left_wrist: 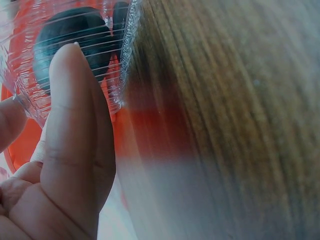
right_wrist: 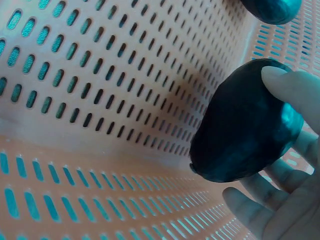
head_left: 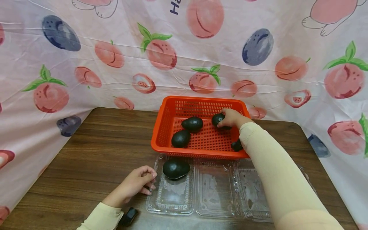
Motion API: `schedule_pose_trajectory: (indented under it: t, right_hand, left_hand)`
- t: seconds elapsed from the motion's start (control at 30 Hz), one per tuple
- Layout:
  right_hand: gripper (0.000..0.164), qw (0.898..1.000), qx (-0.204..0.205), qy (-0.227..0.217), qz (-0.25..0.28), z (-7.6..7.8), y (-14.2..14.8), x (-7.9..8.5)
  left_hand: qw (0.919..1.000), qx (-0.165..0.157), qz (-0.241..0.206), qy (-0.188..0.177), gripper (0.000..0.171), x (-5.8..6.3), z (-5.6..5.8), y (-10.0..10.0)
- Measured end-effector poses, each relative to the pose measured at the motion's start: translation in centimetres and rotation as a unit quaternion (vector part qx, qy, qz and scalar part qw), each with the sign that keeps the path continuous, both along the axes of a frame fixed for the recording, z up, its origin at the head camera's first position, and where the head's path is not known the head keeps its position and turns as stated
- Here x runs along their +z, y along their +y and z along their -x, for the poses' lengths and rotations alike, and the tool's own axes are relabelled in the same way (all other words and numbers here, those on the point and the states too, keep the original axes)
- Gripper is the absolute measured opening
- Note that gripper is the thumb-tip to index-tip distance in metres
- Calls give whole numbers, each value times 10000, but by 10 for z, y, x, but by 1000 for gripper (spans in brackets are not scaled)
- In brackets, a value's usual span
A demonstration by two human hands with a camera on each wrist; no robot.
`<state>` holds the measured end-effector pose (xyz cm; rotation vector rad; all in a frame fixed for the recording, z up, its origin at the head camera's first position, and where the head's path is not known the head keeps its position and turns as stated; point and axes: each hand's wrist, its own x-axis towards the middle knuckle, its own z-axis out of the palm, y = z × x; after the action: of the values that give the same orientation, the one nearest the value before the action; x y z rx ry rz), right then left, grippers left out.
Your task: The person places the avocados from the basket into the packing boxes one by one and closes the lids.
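In the right part of the red basket (head_left: 201, 155), my right hand (head_left: 231, 117) grips a dark green avocado (right_wrist: 245, 122), its thumb on top and fingers curled underneath. Two more avocados, one behind (head_left: 192, 124) and one in front (head_left: 180, 139), lie in the basket's left half. My left hand (head_left: 139, 181) is at the left edge of a clear plastic container (head_left: 172, 201), relaxed fingers touching its side. Inside that container, toward the back, another avocado (head_left: 176, 168) rests on its side. Through the ribbed plastic wall it also shows in the left wrist view.
Beside the left container stand further clear plastic trays, one in the middle (head_left: 214, 191) and one at right (head_left: 254, 195), partly behind the right sleeve (head_left: 276, 172). A wooden table (head_left: 109, 143) bears everything. A fruit-printed cloth (head_left: 178, 80) hangs behind.
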<state>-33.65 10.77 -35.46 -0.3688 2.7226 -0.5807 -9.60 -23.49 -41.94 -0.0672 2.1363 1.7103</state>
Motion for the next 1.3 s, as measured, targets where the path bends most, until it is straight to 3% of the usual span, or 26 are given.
schedule_pose_trajectory:
  t: [0.5,0.73,0.93,1.3]
  right_hand:
    - [69,9985,362,343,228,-3,0,25]
    - [65,9971,532,436,309,-11,-3,37]
    - [59,9919,854,861,389,-15,-7,47]
    - [62,9867,1051,1142,480,-30,-7,67]
  left_hand:
    - [10000,-35,49,16,26,0,-2,2]
    - [10000,-15,69,-14,25,-1,-3,2]
    - [9999,32,102,-26,25,0,-3,2]
    - [9998,104,162,1,25,1,0,2]
